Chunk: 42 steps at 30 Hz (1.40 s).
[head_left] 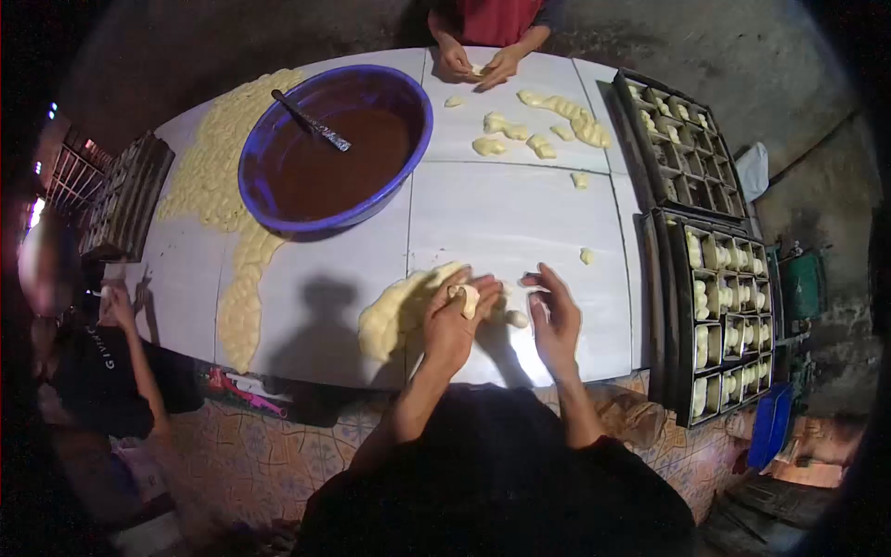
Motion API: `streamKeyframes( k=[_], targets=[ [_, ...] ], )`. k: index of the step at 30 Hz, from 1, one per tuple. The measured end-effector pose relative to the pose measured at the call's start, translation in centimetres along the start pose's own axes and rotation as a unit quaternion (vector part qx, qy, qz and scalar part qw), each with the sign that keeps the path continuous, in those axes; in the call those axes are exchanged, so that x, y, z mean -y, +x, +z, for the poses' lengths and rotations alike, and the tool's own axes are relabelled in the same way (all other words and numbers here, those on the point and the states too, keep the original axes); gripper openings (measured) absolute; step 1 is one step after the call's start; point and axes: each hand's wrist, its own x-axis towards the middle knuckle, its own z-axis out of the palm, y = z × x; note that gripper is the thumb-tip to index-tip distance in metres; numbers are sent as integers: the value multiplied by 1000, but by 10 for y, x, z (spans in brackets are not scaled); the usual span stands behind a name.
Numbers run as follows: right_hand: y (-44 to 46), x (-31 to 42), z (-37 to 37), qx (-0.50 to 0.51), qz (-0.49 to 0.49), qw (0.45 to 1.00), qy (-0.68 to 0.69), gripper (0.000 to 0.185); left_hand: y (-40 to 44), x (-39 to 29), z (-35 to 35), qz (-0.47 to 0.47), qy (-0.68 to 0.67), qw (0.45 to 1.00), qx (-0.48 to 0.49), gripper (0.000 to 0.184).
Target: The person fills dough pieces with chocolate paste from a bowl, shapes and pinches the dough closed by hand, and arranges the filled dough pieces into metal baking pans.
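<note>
My left hand (447,336) is palm up over the near part of the table, with a flattened piece of dough (469,303) resting in its curled fingers. To its right, my right hand (558,327) is held apart with fingers spread and nothing in them. A small dough ball (517,318) lies on the white tabletop between the two hands. Close beside my left hand spreads a cluster of pale dough pieces (382,325), partly hidden behind that hand.
A blue basin (419,153) of brown filling with a spoon (316,125) stands back left, beside massed dough pieces (209,172). At right are divided baking trays (685,320) holding dough. Across the table, a co-worker's hands (483,70) handle dough; another person (116,362) is at left.
</note>
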Motion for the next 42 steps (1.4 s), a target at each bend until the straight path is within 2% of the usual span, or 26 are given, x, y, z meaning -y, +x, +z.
streamKeyframes(
  k=[1, 3, 4, 6, 9, 13, 15, 17, 19, 21, 23, 25, 26, 27, 29, 30, 31, 33, 34, 35, 36, 37, 38, 39, 41, 42],
  targets=[
    [0, 1, -2, -25, 67, 997, 1, 39, -6, -11, 7, 7, -25, 1000, -4, 33],
    [-6, -43, -20, 49, -26, 968, -245, 41, -11, -21, -1, -9, -15, 1000, 11, 41],
    [-12, -67, -24, 93, -8, 941, -325, 43, -11, -21, -12, -26, -55, 997, 35, 45],
    [-27, -109, -16, 106, 43, 949, -293, 35, -13, -18, -25, -52, -75, 995, 36, 53],
    [-36, -106, -4, 101, 35, 961, -254, 30, -19, -7, -34, -50, -70, 996, -10, 42],
    [-35, -100, -4, 129, 84, 958, -242, 45, -22, 0, -36, -13, -34, 999, -22, 34],
    [-33, -97, -6, 78, -26, 932, -352, 49, -21, 0, -41, 18, 50, 999, -11, 37],
    [-27, -70, -3, 73, -19, 934, -350, 49, -17, 2, -40, 37, 50, 998, -13, 40],
    [-19, -33, 20, 126, 72, 983, -110, 39, -18, 3, -30, 44, 74, 996, 16, 53],
    [-20, -28, 43, 184, 66, 980, -29, 36, -20, 7, -9, 55, 71, 995, 39, 60],
    [-13, -15, 49, 153, 84, 982, -67, 36, -22, 6, 3, 93, 109, 990, 15, 55],
    [1, -12, 50, 94, -11, 995, -35, 35, -23, 0, 3, 210, 300, 930, -17, 55],
    [4, -6, 55, 47, 14, 998, 46, 34, -23, -3, -3, 236, 337, 911, -39, 48],
    [5, 3, 53, 52, 7, 998, 39, 30, -22, -4, -11, 238, 339, 909, -40, 48],
    [6, -1, 53, 117, -43, 991, -46, 23, -26, -5, -19, 149, 326, 932, -51, 32],
    [8, -2, 52, 158, -3, 985, -69, 22, -25, 0, -18, 184, 268, 939, -112, 21],
    [16, -2, 52, 198, 34, 975, -91, 21, -25, -3, -17, 184, 270, 938, -115, 21],
    [30, -10, 54, 163, 66, 980, 97, 37, -25, -7, -15, 166, 312, 924, -148, 15],
    [29, -6, 57, 198, 10, 977, 82, 39, -25, -9, -16, 148, 301, 937, -100, 18],
    [28, -1, 64, 231, -47, 969, 68, 42, -24, -11, -20, 148, 299, 937, -105, 18],
    [25, -12, 71, 272, -54, 956, 98, 45, -20, -13, -25, 55, 59, 995, -60, 22],
    [27, -19, 71, 282, -52, 954, 86, 46, -16, -13, -28, -39, -187, 982, -9, 27],
    [31, -27, 71, 276, -53, 956, 83, 54, -15, -9, -28, -63, -151, 985, -57, 56],
    [37, -32, 71, 269, -54, 958, 82, 63, -11, -15, -21, -58, -153, 985, -57, 56],
    [50, -34, 66, 271, 48, 945, 174, 83, -3, -36, -2, -70, -224, 966, 108, 86],
    [55, -35, 63, 300, 128, 929, 177, 106, 16, -45, -5, -59, -226, 944, 233, 112]
  ],
)
